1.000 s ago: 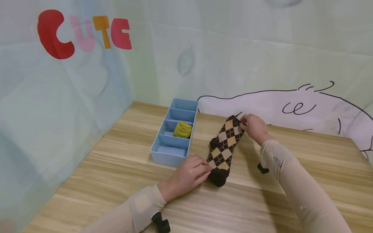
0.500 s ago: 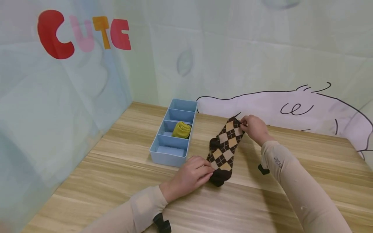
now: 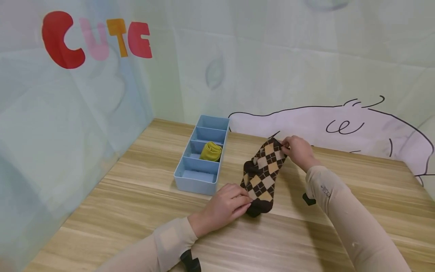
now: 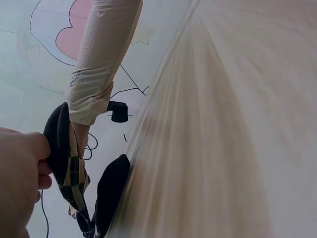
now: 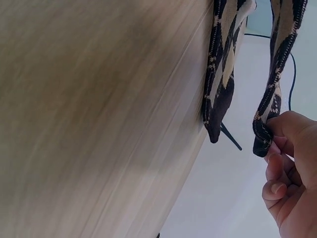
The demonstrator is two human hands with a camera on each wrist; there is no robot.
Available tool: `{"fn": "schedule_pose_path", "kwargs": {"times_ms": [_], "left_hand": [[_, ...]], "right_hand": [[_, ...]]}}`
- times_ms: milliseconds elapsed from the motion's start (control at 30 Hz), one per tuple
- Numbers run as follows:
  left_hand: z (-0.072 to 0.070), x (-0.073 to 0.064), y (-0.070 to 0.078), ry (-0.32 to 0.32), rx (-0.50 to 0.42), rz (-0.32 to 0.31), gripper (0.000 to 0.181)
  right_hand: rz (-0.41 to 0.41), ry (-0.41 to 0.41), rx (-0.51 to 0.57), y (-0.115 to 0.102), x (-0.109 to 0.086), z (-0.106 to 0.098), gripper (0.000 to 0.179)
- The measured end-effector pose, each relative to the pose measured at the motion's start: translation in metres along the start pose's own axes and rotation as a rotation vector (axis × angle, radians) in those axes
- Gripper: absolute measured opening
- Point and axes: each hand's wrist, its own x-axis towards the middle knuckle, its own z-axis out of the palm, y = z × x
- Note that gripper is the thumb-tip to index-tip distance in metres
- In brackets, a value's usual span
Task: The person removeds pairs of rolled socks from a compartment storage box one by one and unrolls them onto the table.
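Observation:
Two brown argyle socks lie one over the other, with cream and tan diamonds. My left hand pinches the dark toe of the upper sock at its near end. At the far end my right hand pinches that sock's cuff between thumb and fingers. Both wrist views show this sock raised off the lower one: its toe hangs from the left fingers, its cuff from the right. Beneath it the lower sock stays by the tabletop, its dark toe apart from the raised one.
A blue box with several compartments stands left of the socks. One compartment, second from the near end, contains a rolled yellow sock-like bundle. Printed cloth walls border the wooden table at the back and left.
Both hands have shifted slightly to the right with the upper sock. It has come up and away from the lower sock, whose dark heel and toe show more at the left.

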Motion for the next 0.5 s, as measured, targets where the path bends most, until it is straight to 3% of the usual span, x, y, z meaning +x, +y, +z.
{"fn": "schedule_pose_path", "kwargs": {"times_ms": [267, 500], "left_hand": [[0.002, 0.005, 0.004, 0.013, 0.016, 0.049, 0.007], [0.007, 0.008, 0.007, -0.006, 0.011, 0.051, 0.008]], "right_hand": [[0.018, -0.015, -0.003, 0.006, -0.005, -0.002, 0.021], [0.028, -0.012, -0.008, 0.014, -0.010, -0.003, 0.020]]}}
